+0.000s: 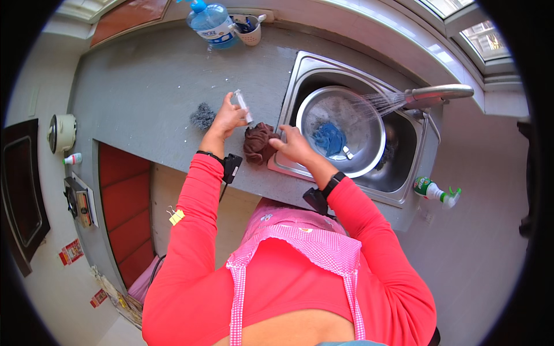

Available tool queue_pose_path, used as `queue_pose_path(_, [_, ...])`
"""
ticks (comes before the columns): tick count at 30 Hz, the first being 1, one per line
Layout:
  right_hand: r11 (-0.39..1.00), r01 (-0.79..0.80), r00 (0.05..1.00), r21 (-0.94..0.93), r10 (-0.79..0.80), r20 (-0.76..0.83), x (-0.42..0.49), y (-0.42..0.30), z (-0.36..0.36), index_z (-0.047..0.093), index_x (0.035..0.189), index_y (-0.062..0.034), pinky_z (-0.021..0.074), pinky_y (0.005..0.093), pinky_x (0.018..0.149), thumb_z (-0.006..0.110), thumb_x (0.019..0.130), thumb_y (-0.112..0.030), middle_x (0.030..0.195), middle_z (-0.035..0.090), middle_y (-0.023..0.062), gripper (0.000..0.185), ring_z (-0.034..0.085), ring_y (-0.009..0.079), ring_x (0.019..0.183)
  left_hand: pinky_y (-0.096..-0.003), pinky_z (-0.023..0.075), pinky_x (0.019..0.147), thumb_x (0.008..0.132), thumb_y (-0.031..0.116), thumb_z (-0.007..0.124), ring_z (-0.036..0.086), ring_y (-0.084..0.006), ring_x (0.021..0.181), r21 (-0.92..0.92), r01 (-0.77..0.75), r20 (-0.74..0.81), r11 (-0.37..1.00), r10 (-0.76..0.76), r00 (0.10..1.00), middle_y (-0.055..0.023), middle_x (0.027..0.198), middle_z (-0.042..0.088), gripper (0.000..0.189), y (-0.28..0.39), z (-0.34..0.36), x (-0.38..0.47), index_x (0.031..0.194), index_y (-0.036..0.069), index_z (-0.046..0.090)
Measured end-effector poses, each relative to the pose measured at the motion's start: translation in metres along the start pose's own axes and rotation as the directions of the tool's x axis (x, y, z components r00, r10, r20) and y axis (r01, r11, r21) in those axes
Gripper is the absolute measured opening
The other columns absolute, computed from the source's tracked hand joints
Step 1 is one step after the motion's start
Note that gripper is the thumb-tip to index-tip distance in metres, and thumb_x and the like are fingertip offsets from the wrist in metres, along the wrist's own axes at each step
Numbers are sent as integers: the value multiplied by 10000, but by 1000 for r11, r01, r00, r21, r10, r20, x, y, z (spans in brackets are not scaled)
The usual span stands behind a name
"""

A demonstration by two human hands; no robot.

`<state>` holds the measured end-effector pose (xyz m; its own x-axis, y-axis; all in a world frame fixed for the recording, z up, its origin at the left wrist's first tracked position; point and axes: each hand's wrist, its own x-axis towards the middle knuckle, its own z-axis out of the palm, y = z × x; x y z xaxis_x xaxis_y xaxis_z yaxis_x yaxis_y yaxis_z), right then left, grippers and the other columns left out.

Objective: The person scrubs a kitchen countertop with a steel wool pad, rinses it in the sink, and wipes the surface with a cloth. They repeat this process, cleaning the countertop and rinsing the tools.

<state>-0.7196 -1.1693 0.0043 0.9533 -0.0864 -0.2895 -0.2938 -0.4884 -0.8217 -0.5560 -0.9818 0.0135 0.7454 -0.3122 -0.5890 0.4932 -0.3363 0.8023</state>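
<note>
Over the grey countertop, my left hand grips a slim clear-and-white plastic object, perhaps a tube or small holder. A crumpled brown cloth lies just below it, beside the sink's edge. My right hand is above the sink's near left rim, its fingers apart and its thumb at the cloth's right side; whether it touches the cloth is unclear. Inside the steel sink sits a round metal basin with water, a bunched blue cloth and a small white item.
A faucet sprays water into the basin from the right. Grey scouring wool lies left of my left hand. A blue pump bottle and a white cup stand at the back. A spray bottle is right of the sink.
</note>
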Motion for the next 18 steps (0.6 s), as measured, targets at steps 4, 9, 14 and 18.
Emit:
queue_pose_path(4, [971, -153, 965, 182, 187, -186, -10, 26, -57, 576, 1138, 34, 467, 399, 888, 647, 844, -349, 1076, 618, 241, 488, 597, 343, 1020, -578, 495, 873, 892, -43, 505, 600, -355, 987, -539, 101, 368, 836, 126, 921, -214, 1090, 552, 763, 47, 52, -25, 1484, 202, 91])
queue_pose_path(9, [759, -142, 908, 636, 355, -222, -30, 32, -115, 593, 1095, 4, 516, 300, 742, 579, 933, -284, 967, 651, 87, 331, 624, 158, 845, -601, 457, 935, 914, -50, 439, 566, -385, 1024, -674, 299, 497, 676, 115, 860, -233, 1161, 486, 691, 65, 137, -25, 1470, 233, 142])
queue_pose_path(14, [678, 85, 919, 730, 231, -321, -52, 18, -144, 577, 1123, -31, 511, 264, 700, 561, 953, -319, 950, 626, 41, 336, 588, 100, 812, -576, 491, 886, 946, 12, 445, 560, -390, 1042, -664, 390, 583, 638, 116, 804, -223, 1172, 480, 566, 64, 201, -12, 1425, 214, 220])
queue_pose_path(18, [801, 142, 878, 582, 169, -447, -59, 22, -155, 566, 1153, -43, 505, 259, 636, 580, 943, -237, 969, 629, 39, 287, 587, 95, 768, -546, 510, 848, 943, 18, 459, 572, -353, 1022, -700, 341, 505, 628, 98, 857, -183, 1127, 513, 469, 69, 247, -14, 1358, 167, 301])
